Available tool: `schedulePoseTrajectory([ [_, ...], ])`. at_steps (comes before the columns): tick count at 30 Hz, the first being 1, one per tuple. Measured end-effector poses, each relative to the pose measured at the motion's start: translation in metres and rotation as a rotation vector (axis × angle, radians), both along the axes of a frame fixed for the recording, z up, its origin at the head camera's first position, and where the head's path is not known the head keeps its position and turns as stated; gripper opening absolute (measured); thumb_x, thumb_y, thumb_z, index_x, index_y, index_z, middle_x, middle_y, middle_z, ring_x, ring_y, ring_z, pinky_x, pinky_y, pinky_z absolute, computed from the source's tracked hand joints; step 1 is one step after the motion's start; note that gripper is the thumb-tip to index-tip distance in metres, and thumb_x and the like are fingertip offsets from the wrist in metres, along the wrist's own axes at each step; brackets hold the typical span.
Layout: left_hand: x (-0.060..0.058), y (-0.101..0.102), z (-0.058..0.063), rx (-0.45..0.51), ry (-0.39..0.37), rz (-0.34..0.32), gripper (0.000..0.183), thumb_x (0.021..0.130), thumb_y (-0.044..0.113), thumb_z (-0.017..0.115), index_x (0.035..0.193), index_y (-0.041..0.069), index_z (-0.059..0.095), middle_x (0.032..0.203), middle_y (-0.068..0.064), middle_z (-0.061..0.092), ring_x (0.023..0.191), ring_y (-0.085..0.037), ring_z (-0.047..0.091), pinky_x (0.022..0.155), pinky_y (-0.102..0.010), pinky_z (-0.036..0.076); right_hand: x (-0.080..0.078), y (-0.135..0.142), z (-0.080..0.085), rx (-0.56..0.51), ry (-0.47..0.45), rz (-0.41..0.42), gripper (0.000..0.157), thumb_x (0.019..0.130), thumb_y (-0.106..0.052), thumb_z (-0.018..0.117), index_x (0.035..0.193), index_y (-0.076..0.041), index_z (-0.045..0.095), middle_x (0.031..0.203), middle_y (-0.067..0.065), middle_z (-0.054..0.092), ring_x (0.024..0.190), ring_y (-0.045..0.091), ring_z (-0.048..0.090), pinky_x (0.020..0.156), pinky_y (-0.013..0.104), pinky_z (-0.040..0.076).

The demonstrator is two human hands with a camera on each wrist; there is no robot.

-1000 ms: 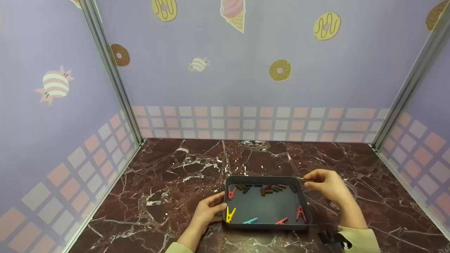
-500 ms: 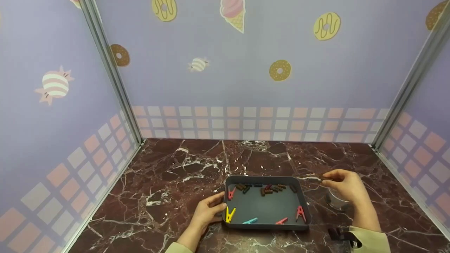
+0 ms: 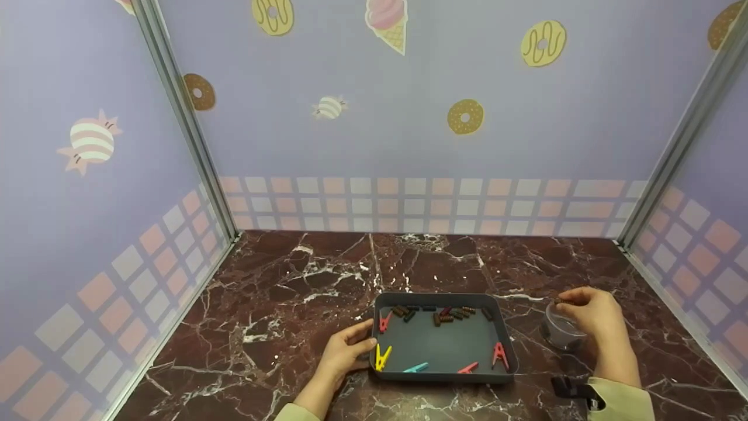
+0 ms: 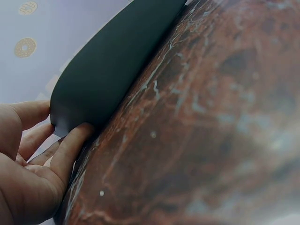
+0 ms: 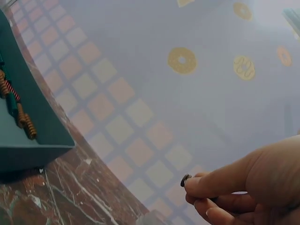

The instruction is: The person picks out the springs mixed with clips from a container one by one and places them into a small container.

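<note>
While right hand (image 3: pixel 597 316) pinches coil (image 5: pixel 185 180), left hand (image 3: pixel 343 354), fingers apart, touches tray (image 3: pixel 441 351), clips (image 3: pixel 380 363) seen in head view only.

one tray (image 3: pixel 438 348), one clear cup (image 3: pixel 564 338), one left hand (image 3: pixel 347 351), one right hand (image 3: pixel 597 318). five clips (image 3: pixel 499 355) — three red, one yellow, one blue — and roughly a dozen springs (image 3: pixel 446 319) toward the far side (too crowded to count exactly), plus one held spring (image 5: pixel 185 180).
</note>
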State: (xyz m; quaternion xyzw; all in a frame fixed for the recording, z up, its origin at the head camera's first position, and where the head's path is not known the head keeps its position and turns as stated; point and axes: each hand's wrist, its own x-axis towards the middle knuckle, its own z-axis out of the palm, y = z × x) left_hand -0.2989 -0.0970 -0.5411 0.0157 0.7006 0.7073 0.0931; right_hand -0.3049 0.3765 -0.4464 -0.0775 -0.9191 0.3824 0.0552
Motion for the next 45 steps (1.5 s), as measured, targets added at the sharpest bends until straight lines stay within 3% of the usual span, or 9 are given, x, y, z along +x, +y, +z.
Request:
schedulePoseTrajectory([
  [8,0.0,0.001,0.0,0.01,-0.016,0.005,0.055,0.097,0.007,0.069,0.148,0.0,0.053,0.156,-0.036,0.038,0.129,-0.041,0.061,0.082,-0.047,0.065,-0.003,0.006,-0.006,0.047,-0.018,-0.018,0.029,0.093,-0.016,0.074,0.114,0.004,0.073,0.113,0.029,0.071,0.084,0.027,0.069,0.064,0.031,0.055],
  [15,0.0,0.0,0.0,-0.002,0.002,0.013,0.055,0.095,0.006,0.07,0.147,-0.001,0.054,0.152,-0.036,0.045,0.125,-0.039,0.064,0.081,-0.048,0.065,-0.005,0.008,-0.009,0.053,-0.057,-0.019,0.028,0.093,-0.014,0.074,0.116,0.004,0.073,0.117,0.03,0.07,0.1,0.044,0.067,0.077,0.046,0.059],
  [27,0.0,0.0,0.0,-0.015,0.009,0.013,0.055,0.095,0.008,0.071,0.146,-0.001,0.055,0.152,-0.038,0.043,0.134,-0.046,0.055,0.082,-0.049,0.065,-0.007,0.01,-0.011,0.087,-0.048,-0.014,0.027,0.09,-0.011,0.076,0.112,0.005,0.073,0.111,0.027,0.073,0.106,0.05,0.064,0.087,0.056,0.055],
  [33,0.001,0.001,0.001,0.002,-0.005,0.001,0.055,0.096,0.008,0.069,0.148,0.0,0.053,0.157,-0.038,0.036,0.136,-0.047,0.053,0.082,-0.047,0.065,-0.007,0.008,-0.011,0.06,-0.074,-0.025,0.028,0.092,-0.011,0.074,0.115,0.005,0.072,0.117,0.03,0.07,0.106,0.049,0.064,0.083,0.052,0.057],
  [45,0.001,0.0,0.0,0.012,0.001,0.0,0.055,0.096,0.007,0.07,0.148,-0.001,0.053,0.156,-0.038,0.038,0.13,-0.041,0.06,0.081,-0.047,0.065,-0.007,0.004,-0.007,0.087,-0.044,-0.017,0.025,0.093,-0.012,0.073,0.111,0.006,0.073,0.113,0.03,0.071,0.097,0.044,0.067,0.077,0.05,0.057],
])
